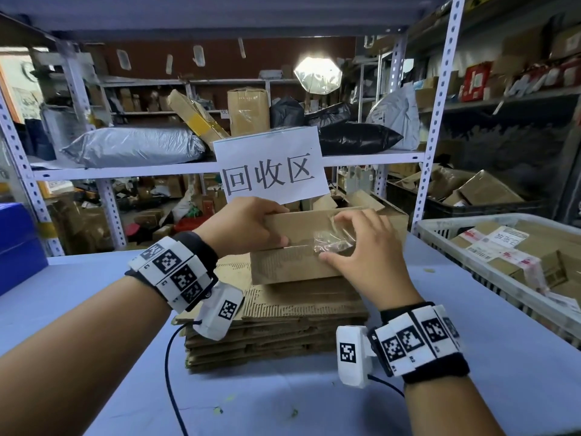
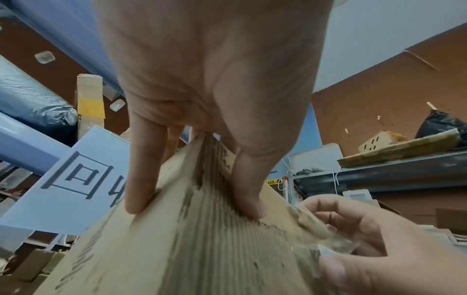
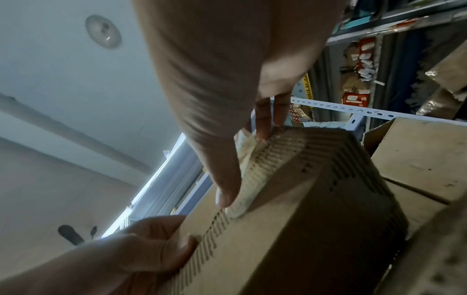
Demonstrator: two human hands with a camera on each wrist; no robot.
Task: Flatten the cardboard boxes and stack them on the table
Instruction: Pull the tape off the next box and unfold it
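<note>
A small brown cardboard box [image 1: 292, 243] stands on top of a stack of flattened cardboard [image 1: 276, 322] on the blue table [image 1: 94, 287]. My left hand [image 1: 248, 226] grips the box's upper left end, thumb on the near face and fingers over the top. My right hand [image 1: 361, 247] pinches a crumpled strip of clear tape [image 1: 333, 242] partly peeled off the box's front seam. In the left wrist view my left hand [image 2: 192, 199] clamps the box [image 2: 177, 249]. In the right wrist view my right hand [image 3: 242, 165] holds the tape [image 3: 248, 175] against the box [image 3: 303, 219].
A white basket [image 1: 456, 256] of labelled boxes sits at the right of the table. A blue bin [image 1: 19, 243] is at the left edge. A paper sign [image 1: 270, 165] hangs from the metal shelf [image 1: 125, 171] behind, with more open boxes beyond.
</note>
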